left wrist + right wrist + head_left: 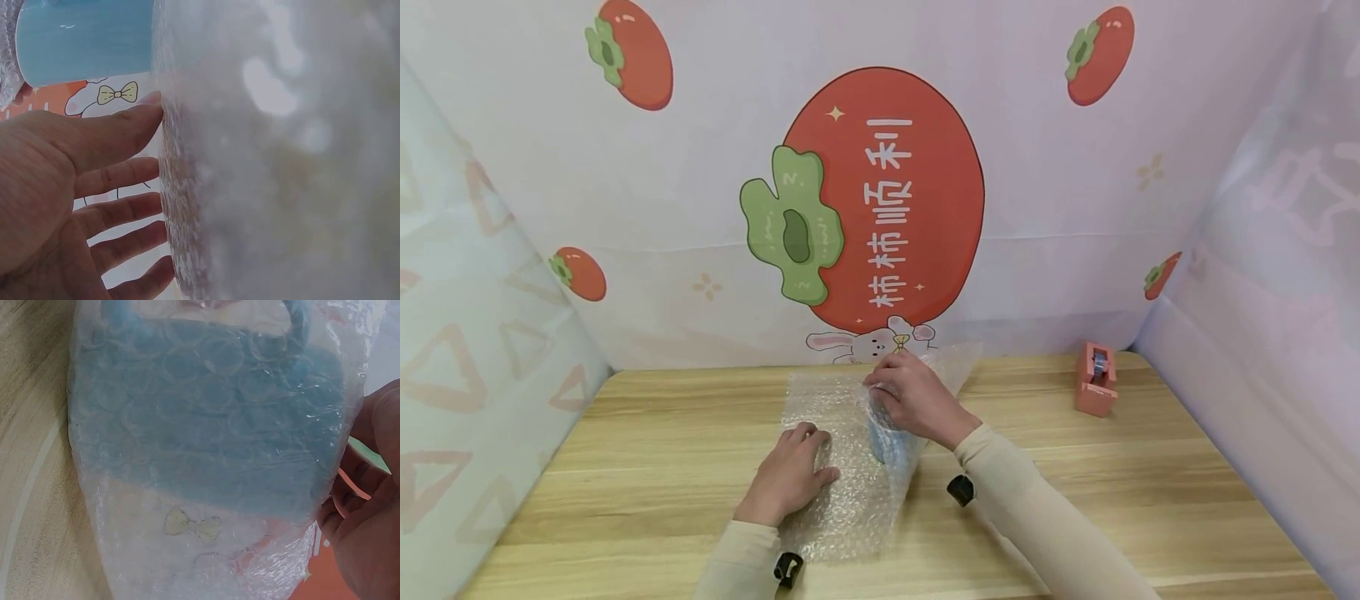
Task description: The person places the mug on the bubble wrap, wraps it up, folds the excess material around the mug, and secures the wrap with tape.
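Note:
A light blue mug (886, 440) stands on a sheet of bubble wrap (842, 508), one side of which is folded up over it. In the right wrist view the mug (206, 419) and its handle show through the film. My right hand (917, 398) is at the mug's top, its curled fingers pinching the bubble wrap there. To the left, my left hand (790, 475) rests on the flat part of the sheet. Its fingertips touch the film with the fingers spread in the left wrist view, where the bare side of the mug (87, 40) also shows.
At the back right of the wooden table (662, 467) stands a pink tape dispenser (1096, 379) with a roll in it. A printed backdrop (1037, 250) rises behind the table's far edge, and curtains hang on both sides.

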Demonstrator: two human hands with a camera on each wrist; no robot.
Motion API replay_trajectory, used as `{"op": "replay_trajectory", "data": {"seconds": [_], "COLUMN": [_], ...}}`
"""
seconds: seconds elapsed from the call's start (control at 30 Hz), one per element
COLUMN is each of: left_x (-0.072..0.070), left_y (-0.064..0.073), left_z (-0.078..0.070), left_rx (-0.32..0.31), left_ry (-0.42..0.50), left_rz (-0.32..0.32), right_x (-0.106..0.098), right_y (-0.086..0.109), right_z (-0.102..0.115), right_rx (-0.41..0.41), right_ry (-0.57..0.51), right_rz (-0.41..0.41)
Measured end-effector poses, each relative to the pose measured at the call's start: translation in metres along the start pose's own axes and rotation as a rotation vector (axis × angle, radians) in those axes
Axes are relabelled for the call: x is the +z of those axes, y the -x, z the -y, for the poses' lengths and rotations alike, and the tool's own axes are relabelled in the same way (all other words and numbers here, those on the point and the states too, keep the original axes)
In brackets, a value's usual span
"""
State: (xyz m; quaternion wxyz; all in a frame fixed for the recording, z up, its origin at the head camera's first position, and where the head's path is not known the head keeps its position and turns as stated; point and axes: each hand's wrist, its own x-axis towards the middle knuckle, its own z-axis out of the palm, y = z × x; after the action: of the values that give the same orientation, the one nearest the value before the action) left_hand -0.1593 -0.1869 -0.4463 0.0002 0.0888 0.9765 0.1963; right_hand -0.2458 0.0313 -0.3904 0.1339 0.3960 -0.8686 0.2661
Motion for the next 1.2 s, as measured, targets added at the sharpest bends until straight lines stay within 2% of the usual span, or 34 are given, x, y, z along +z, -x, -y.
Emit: {"op": "replay_trajectory", "data": {"seconds": [0.67,0.97,1.2], "left_x": [0.001,0.001,0.001], "left_y": [0.0,0.0,-0.001], "left_z": [0.001,0.001,0.001], "left_rx": [0.0,0.001,0.0], "left_ry": [0.005,0.009,0.004], "left_rz": [-0.008,-0.013,-0.011], "right_x": [0.008,0.011,0.012], "right_y": [0.0,-0.001,-0.003], "right_z": [-0.001,-0.002,-0.002], "right_rx": [0.047,-0.013,-0.001], "right_ry": [0.039,0.072,0.089], "right_rz": [0.025,-0.009,-0.004]}}
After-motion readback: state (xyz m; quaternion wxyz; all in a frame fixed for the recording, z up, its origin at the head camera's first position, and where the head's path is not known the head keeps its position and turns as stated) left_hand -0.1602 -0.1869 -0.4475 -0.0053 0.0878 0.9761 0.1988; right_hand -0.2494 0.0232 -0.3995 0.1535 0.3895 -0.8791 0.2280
